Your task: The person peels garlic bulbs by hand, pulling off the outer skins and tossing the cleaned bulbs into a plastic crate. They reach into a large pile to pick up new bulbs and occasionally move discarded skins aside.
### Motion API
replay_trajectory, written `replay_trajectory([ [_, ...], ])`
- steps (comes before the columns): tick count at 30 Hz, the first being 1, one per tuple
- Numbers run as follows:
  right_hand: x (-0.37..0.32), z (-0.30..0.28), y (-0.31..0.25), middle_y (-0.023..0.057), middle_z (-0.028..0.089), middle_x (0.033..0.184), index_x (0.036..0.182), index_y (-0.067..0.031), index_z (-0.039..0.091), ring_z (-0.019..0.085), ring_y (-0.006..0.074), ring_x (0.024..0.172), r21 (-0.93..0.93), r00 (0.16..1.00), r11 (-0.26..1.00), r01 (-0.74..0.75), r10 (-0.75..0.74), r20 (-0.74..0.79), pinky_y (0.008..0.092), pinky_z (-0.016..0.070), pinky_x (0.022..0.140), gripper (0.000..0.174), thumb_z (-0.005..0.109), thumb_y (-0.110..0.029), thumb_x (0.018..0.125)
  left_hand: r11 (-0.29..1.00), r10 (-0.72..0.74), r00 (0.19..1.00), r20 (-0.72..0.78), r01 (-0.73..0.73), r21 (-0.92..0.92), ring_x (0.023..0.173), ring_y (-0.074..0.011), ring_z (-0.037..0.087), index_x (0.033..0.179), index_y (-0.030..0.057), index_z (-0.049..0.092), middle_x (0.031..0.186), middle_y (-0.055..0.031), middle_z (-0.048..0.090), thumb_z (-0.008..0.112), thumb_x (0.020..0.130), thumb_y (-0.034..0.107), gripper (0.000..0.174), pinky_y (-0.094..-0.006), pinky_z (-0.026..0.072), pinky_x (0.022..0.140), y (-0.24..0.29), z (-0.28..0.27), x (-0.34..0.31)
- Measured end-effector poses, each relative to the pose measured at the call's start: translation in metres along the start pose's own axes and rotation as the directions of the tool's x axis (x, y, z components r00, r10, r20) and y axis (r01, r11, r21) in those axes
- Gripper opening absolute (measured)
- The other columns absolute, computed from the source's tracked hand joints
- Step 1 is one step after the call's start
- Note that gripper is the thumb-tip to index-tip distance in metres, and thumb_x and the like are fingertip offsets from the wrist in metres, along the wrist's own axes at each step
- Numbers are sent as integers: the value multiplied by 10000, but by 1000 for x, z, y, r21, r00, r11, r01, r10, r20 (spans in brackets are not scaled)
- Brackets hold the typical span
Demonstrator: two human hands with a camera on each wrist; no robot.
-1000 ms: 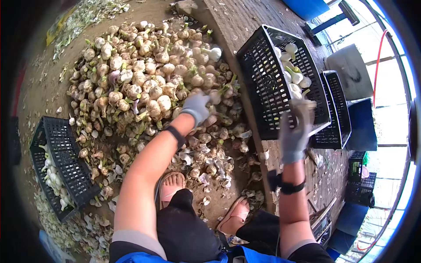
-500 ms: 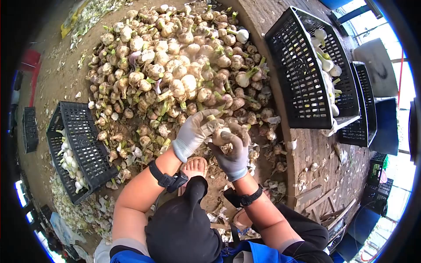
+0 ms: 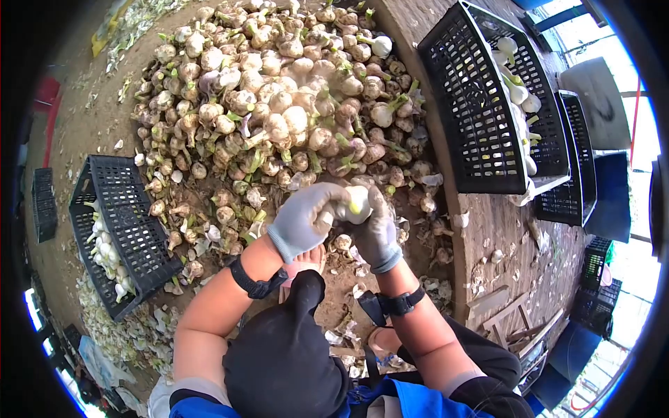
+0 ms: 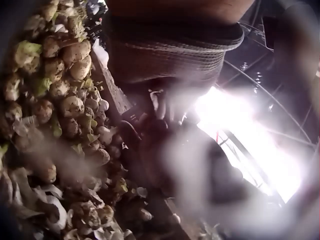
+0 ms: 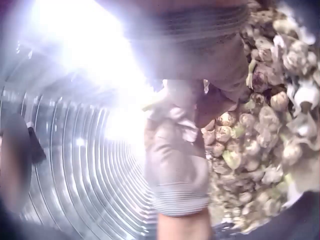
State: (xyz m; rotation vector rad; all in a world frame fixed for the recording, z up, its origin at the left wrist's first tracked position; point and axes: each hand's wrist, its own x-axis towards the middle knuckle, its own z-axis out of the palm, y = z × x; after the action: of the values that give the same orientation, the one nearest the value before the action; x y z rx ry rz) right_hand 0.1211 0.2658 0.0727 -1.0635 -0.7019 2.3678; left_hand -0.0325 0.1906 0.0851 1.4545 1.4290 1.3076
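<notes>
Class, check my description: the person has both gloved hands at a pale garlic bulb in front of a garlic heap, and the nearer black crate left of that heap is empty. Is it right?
No: the nearer black crate is not empty; the head view shows white garlic bulbs in it. The rest stands: left hand and right hand at the pale garlic bulb.

Two hands (image 3: 304, 217), two wristbands (image 3: 403, 303), one held bulb (image 3: 357, 202)

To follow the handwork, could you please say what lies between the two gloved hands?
A pale garlic bulb is there, as the head view shows.
</notes>
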Motion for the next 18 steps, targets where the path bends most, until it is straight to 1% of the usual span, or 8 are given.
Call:
replay_trajectory([
  [4, -8, -21, 9, 44, 596, 944, 1342, -48, 397, 561, 72, 594, -248, 970, 961, 121, -61, 235, 211, 455, 488, 607, 454, -511, 954, 646, -383, 886, 263, 460, -609, 909, -116, 574, 1055, 40, 569, 987, -33, 607, 461, 840, -39, 254, -267, 476, 821, 11, -10, 1],
  [6, -22, -6, -1, 29, 605, 874, 1365, -64, 384, 496, 54, 458, -215, 986, 976, 15, 22, 166, 188, 396, 409, 577, 471, -468, 961, 797, -290, 953, 82, 288, -530, 897, -104, 568, 1089, 76, 537, 942, -15, 592, 444, 886, -17, 242, -255, 481, 813, -12, -18, -3],
  [8, -29, -4, 0, 36, 612, 826, 1388, -82, 364, 479, 67, 413, -391, 986, 919, -58, 115, 124, 202, 393, 382, 593, 501, -458, 951, 516, -476, 869, 136, 401, -757, 883, -94, 564, 1091, 97, 533, 924, -14, 587, 450, 896, -13, 238, -236, 490, 764, -13, -27, -5],
  [10, -24, 3, 13, 78, 626, 814, 1385, -90, 370, 562, 96, 522, -48, 973, 996, -81, 89, 212, 213, 459, 453, 671, 476, -563, 921, 707, -556, 831, 26, 489, -511, 806, -103, 585, 1113, 89, 496, 962, -36, 560, 393, 915, -41, 258, -231, 521, 699, 7, -22, -8],
  [12, -19, 8, 11, 84, 628, 868, 1351, -84, 395, 597, 119, 589, 54, 987, 995, -78, 70, 146, 231, 483, 492, 689, 455, -608, 908, 975, -114, 979, -166, 78, -208, 756, -106, 589, 1108, 85, 484, 968, -62, 547, 341, 923, -48, 269, -221, 523, 627, -11, -7, -7],
  [13, -19, 15, 7, 86, 630, 917, 1303, -80, 437, 618, 143, 635, 129, 995, 989, -77, 67, 75, 254, 506, 530, 650, 448, -601, 915, 583, -339, 933, 123, 311, -751, 749, -135, 589, 1090, 79, 480, 971, -76, 550, 369, 877, -53, 273, -263, 522, 640, -3, -3, -19],
  [16, -11, 11, 5, 86, 626, 933, 1275, -72, 465, 626, 150, 693, 65, 998, 995, -70, 70, 0, 269, 522, 574, 607, 440, -573, 932, 973, 175, 975, 135, -192, 126, 756, -157, 593, 1012, 75, 519, 882, -48, 568, 379, 812, -74, 286, -273, 497, 690, -4, -7, -13],
  [18, -11, -4, 7, 73, 618, 957, 1261, -57, 485, 615, 132, 739, -134, 998, 990, -34, 41, 52, 268, 520, 612, 561, 441, -524, 953, 987, 149, 986, 77, -153, 56, 738, -130, 569, 973, 82, 536, 837, -23, 557, 389, 826, -56, 249, -260, 488, 671, 11, -5, -11],
])
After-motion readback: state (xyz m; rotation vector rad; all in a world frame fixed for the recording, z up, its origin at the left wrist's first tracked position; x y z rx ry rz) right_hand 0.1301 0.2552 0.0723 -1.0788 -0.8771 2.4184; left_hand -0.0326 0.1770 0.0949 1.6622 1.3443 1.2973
